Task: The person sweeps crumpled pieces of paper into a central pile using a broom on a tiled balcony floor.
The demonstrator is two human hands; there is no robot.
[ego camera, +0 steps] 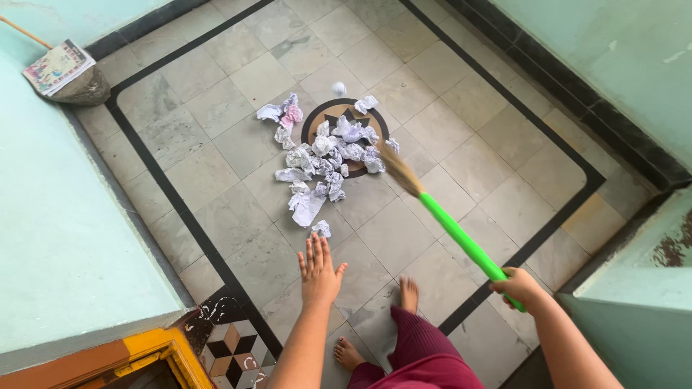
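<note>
My right hand (517,285) grips the green handle of a broom (461,238). Its straw bristles (398,171) touch the right edge of a pile of crumpled paper balls (328,155). The pile lies on the tiled floor over a round dark floor inlay (311,122). A single paper ball (339,88) lies apart, just beyond the pile. My left hand (318,271) is stretched out flat over the floor with fingers spread, holding nothing. It is nearest to a small crumpled paper (321,228) at the pile's near edge. My bare feet (409,294) stand below.
A stone block with a magazine on top (63,72) sits in the far left corner beside a thin stick. Pale green walls (58,238) close in left and right. A dark tile border (166,187) frames the floor. A yellow-orange frame (162,353) shows at bottom left.
</note>
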